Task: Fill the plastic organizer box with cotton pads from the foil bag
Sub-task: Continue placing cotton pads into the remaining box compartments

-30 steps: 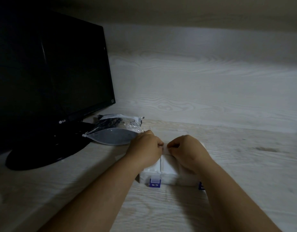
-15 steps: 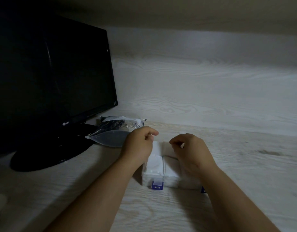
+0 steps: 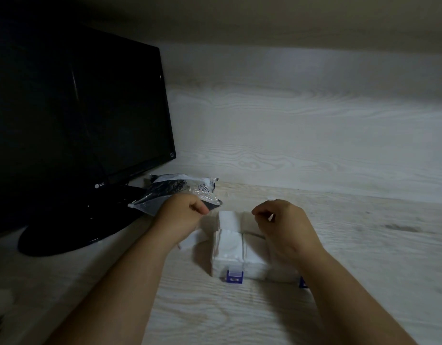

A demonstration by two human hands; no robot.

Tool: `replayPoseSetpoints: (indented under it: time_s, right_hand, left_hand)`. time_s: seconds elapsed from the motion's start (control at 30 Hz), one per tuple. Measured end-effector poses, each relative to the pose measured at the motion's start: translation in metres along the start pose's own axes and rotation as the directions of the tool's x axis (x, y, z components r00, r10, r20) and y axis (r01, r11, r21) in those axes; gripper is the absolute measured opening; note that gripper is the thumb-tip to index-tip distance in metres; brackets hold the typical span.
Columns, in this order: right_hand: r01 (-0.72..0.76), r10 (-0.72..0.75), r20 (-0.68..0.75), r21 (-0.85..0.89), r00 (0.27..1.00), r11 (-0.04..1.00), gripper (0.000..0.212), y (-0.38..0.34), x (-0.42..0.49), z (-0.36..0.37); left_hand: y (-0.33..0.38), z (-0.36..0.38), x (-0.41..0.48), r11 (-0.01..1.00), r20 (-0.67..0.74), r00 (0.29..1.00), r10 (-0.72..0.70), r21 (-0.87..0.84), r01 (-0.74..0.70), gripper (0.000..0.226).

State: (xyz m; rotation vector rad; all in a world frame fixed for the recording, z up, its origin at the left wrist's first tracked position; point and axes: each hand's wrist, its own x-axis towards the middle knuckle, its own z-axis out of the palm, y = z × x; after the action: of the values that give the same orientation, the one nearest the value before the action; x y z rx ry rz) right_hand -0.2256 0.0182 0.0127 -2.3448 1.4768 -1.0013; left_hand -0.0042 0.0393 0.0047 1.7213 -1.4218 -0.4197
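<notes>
The plastic organizer box (image 3: pixel 254 270) sits on the desk in front of me, with blue latches on its near side. White cotton pads (image 3: pixel 228 242) are stacked in its compartments. The foil bag (image 3: pixel 175 191) lies to the back left, against the monitor stand. My left hand (image 3: pixel 181 220) hovers at the box's left edge, over the bag's near corner, with its fingers curled and nothing visible in them. A white piece (image 3: pixel 194 239) shows under its wrist. My right hand (image 3: pixel 286 227) is above the box's right half, fingertips pinching a small white bit of cotton pad.
A black monitor (image 3: pixel 73 115) on a round stand (image 3: pixel 73 230) fills the left side. A wood-grain back panel (image 3: pixel 314 135) rises behind the desk, and a shelf hangs low overhead. Light wooden desk (image 3: pixel 376 257) stretches to the right of the box.
Both hands met over the box's middle, then drew apart. My left hand has moved left toward the foil bag, uncovering the pads, while my right hand has stayed nearly in place.
</notes>
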Motion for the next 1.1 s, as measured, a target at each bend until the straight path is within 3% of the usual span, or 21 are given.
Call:
replayPoseSetpoints:
  time_s: [0.23,0.4,0.7,0.9,1.1]
  right_hand:
    - [-0.003,0.003,0.003,0.005,1.000,1.000,0.019,0.000,0.000,0.000]
    - [-0.009,0.009,-0.011,0.023,1.000,1.000,0.018,0.001,0.000,0.000]
    - [-0.025,0.025,0.007,0.028,1.000,0.999,0.018,-0.001,-0.001,-0.001]
    - [-0.038,0.038,0.009,0.040,0.999,0.998,0.018,-0.002,-0.002,-0.002]
    - [-0.041,0.041,0.008,0.046,0.999,0.998,0.017,-0.002,-0.002,-0.002]
  left_hand:
    - [-0.005,-0.003,-0.006,0.978,0.126,0.992,-0.028,0.206,0.002,0.013]
    - [-0.009,-0.002,-0.009,0.948,0.193,0.981,-0.014,0.315,-0.049,0.020]
    - [-0.006,-0.004,-0.011,0.884,0.160,0.986,0.053,0.451,-0.121,0.016]
    - [-0.004,-0.007,-0.011,0.904,0.191,0.981,0.026,0.415,-0.105,0.011]
    - [-0.002,-0.006,-0.010,0.907,0.107,0.994,0.034,0.415,-0.076,0.008]
